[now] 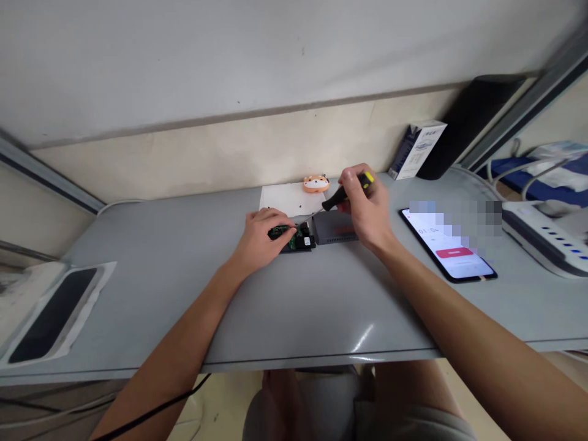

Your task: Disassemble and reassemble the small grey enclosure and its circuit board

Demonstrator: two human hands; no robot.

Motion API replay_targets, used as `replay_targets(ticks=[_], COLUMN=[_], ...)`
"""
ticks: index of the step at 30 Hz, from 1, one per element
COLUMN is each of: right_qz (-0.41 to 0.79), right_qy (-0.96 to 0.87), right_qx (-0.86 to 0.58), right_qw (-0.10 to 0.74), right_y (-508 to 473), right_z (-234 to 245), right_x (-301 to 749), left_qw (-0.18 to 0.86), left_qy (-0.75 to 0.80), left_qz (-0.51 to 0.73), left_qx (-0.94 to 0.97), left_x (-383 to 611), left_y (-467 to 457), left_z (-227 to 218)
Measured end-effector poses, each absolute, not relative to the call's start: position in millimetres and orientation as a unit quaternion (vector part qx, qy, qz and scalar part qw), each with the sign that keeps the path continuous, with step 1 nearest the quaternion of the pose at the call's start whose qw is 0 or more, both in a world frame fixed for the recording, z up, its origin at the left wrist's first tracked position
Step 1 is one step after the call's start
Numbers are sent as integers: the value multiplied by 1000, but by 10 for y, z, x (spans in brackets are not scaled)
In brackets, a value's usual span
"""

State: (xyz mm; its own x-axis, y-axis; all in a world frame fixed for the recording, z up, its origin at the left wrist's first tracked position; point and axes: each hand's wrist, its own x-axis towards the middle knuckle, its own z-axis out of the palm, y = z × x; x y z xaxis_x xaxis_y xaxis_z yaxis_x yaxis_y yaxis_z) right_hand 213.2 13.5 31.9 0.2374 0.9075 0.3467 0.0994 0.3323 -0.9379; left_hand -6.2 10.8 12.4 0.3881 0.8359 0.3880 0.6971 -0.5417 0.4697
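Note:
My right hand is wrapped round a screwdriver with a black and yellow handle. Its thin shaft slants down to the left, toward the fingers of my left hand. That hand is closed over a small green circuit board set in a dark base, thumb and fingers at its left part. Just right of the board lies a dark grey plastic cover with a row of slots along its front edge. A sheet of white paper behind carries a few tiny dark specks, perhaps screws.
An orange animal-face case sits at the paper's back edge. To the right are a lit phone, a white power strip, a milk carton and a black cylinder. A black pad lies at far left.

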Motion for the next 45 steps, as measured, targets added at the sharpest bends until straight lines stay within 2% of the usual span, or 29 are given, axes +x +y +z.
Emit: replay_targets(ticks=[8, 15, 30, 45], right_qz=[267, 264, 242, 291], right_qy=[-564, -577, -617, -608], right_qx=[-462, -462, -409, -412], right_qw=[630, 620, 627, 612], right_y=[149, 119, 137, 100], right_z=[315, 305, 223, 243], right_x=[2106, 2101, 2066, 2043], left_qw=[155, 190, 192, 185], left_qy=[452, 448, 441, 436], left_qz=[246, 191, 176, 184], left_qx=[843, 853, 859, 861], left_x=[-101, -126, -126, -148], left_y=[58, 10, 34, 103], left_z=[174, 242, 257, 160])
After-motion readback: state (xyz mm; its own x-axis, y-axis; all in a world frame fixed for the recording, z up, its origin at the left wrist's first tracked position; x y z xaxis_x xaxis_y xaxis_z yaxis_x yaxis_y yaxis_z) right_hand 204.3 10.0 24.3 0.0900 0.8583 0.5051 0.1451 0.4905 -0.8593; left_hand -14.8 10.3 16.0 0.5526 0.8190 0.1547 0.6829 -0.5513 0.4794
